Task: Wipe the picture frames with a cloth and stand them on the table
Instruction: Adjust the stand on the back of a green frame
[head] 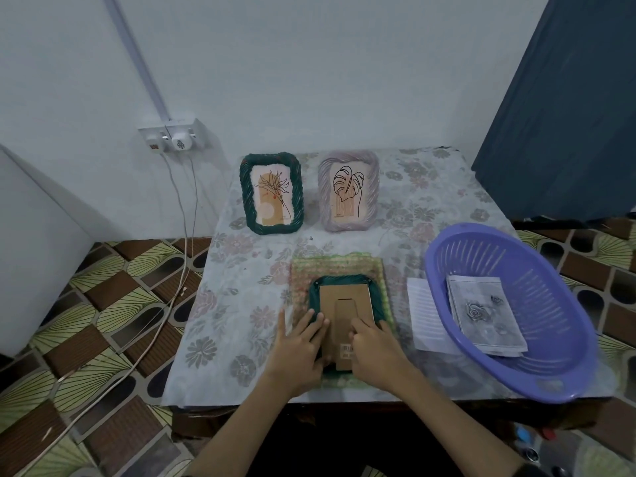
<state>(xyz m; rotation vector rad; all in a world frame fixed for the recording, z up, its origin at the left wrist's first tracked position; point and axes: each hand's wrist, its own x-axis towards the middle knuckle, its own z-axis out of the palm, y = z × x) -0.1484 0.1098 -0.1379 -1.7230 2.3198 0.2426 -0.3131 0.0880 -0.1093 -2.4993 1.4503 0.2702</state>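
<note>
Head view: two frames (272, 194) (348, 191) stand; both hands' straight fingers (311, 325) (361, 327) press a third frame (344, 304).

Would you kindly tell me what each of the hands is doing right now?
Left hand: open, fingers flat on the face-down frame.
Right hand: open, fingers pressing the frame's cardboard back.

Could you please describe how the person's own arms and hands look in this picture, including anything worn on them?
Both forearms are bare, with no sleeves in view. The left hand and right hand carry no gloves, and no rings or bracelets can be made out. A dark band, perhaps a watch strap or cuff, shows at the frame's lower right edge.
</note>
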